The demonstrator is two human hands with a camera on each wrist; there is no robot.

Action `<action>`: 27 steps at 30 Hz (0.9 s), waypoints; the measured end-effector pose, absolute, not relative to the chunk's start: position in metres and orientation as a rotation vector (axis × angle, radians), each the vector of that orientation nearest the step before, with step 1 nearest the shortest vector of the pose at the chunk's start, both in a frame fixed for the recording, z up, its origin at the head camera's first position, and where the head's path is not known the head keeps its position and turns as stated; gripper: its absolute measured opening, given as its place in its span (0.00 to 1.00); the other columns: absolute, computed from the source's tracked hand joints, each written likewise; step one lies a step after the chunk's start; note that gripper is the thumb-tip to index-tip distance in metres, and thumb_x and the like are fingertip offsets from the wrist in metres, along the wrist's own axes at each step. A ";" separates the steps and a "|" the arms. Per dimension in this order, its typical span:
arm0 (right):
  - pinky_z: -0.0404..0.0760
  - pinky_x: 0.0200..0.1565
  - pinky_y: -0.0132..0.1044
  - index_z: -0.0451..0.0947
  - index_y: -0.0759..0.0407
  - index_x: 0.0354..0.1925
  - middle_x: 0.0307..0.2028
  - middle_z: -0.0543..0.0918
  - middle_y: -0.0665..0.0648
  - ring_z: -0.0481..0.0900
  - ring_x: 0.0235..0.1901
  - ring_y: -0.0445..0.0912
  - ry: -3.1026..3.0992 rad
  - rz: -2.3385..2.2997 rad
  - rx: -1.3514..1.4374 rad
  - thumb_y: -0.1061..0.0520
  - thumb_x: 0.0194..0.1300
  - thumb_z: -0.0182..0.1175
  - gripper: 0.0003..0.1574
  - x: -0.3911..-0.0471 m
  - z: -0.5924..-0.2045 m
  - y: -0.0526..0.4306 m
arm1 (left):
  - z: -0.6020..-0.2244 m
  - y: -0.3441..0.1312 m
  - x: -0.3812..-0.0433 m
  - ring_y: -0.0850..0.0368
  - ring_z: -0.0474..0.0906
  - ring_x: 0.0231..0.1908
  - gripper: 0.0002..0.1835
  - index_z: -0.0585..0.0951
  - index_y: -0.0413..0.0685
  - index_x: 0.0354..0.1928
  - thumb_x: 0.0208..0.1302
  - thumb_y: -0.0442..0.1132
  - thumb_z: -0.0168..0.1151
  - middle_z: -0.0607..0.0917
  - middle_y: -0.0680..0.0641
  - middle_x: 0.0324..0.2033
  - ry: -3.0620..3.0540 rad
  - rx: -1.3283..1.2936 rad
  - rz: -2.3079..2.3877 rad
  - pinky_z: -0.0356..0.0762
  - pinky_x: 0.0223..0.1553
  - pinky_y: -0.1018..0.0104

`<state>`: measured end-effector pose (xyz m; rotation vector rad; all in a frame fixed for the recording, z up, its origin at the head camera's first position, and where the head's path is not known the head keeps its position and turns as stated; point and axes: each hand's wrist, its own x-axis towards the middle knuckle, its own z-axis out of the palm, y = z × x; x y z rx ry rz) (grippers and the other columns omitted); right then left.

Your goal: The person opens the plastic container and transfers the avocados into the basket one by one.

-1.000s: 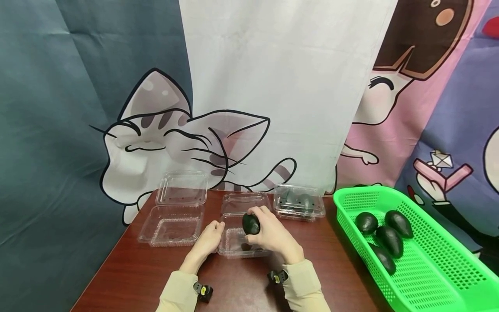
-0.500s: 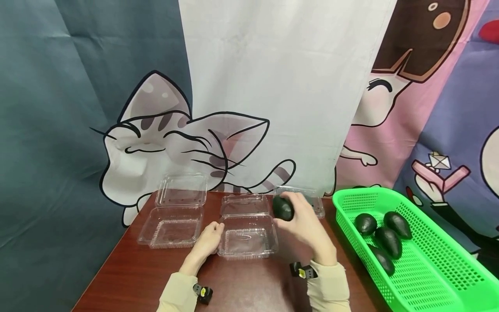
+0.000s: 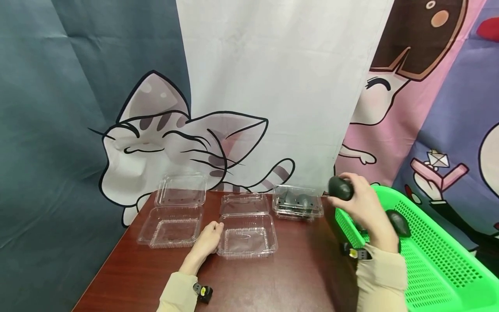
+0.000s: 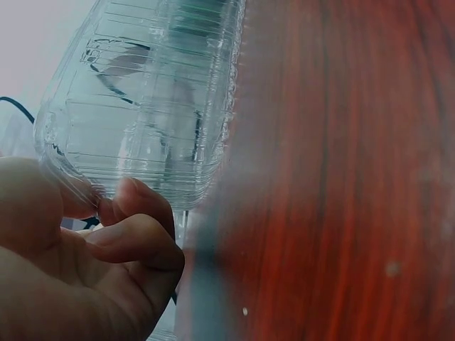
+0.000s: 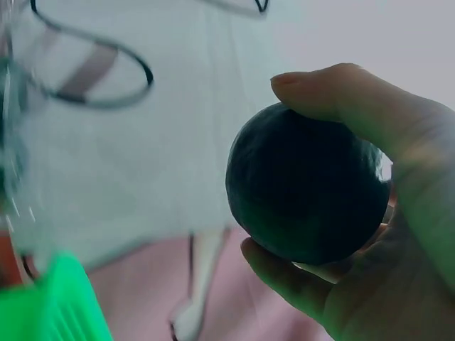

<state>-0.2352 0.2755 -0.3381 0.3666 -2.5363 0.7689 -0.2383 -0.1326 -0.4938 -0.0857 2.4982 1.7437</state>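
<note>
A dark avocado (image 3: 341, 188) is in my right hand (image 3: 364, 208), raised over the far left corner of the green basket (image 3: 448, 260). In the right wrist view, the thumb lies on one side of the avocado (image 5: 306, 188) and the fingers curl round the other. My left hand (image 3: 208, 238) pinches the left edge of an opened clear plastic clamshell box (image 3: 247, 253) in the middle of the table. Up close in the left wrist view, the thumb and fingers of the left hand (image 4: 92, 256) meet at the corner of the box (image 4: 142, 114). Nothing lies inside that box.
Another opened clear clamshell (image 3: 175, 223) stands to the left. A closed clamshell (image 3: 297, 203) with avocados inside is at the back, left of the basket. More avocados, such as one dark avocado (image 3: 398, 223), lie in the basket, partly hidden by my right arm. A printed curtain (image 3: 273, 65) hangs behind the table.
My right hand has carried the avocado rightward from over the middle clamshell, past the closed one, to the basket. The left hand has stayed at the box's edge.
</note>
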 end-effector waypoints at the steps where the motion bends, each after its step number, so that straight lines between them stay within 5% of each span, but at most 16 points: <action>1: 0.69 0.42 0.57 0.69 0.64 0.58 0.48 0.74 0.69 0.72 0.46 0.62 -2.539 0.757 0.347 0.54 0.51 0.75 0.40 -0.234 -0.334 0.284 | -0.494 -0.133 -0.238 0.62 0.57 0.10 0.17 0.69 0.39 0.34 0.78 0.45 0.44 0.68 0.50 0.13 2.499 -0.088 1.741 0.58 0.14 0.70; 12: 0.62 0.42 0.60 0.67 0.66 0.58 0.50 0.72 0.74 0.68 0.47 0.68 -2.597 0.609 0.160 0.48 0.54 0.74 0.42 -0.212 -0.311 0.370 | -0.493 -0.138 -0.236 0.62 0.55 0.11 0.17 0.69 0.40 0.33 0.78 0.46 0.44 0.65 0.52 0.15 2.513 -0.107 1.717 0.57 0.14 0.70; 21: 0.66 0.38 0.61 0.65 0.69 0.58 0.48 0.71 0.79 0.69 0.44 0.73 -2.739 0.535 0.057 0.46 0.55 0.73 0.44 -0.211 -0.334 0.428 | -0.494 -0.143 -0.235 0.61 0.56 0.11 0.17 0.70 0.38 0.34 0.78 0.45 0.44 0.64 0.52 0.14 2.539 -0.120 1.697 0.57 0.15 0.70; 27: 0.69 0.30 0.49 0.64 0.71 0.55 0.42 0.73 0.81 0.74 0.35 0.68 -2.867 0.493 0.004 0.43 0.56 0.72 0.44 -0.211 -0.359 0.463 | -0.495 -0.142 -0.234 0.61 0.56 0.11 0.17 0.69 0.39 0.33 0.78 0.44 0.44 0.64 0.52 0.14 2.536 -0.110 1.706 0.57 0.15 0.70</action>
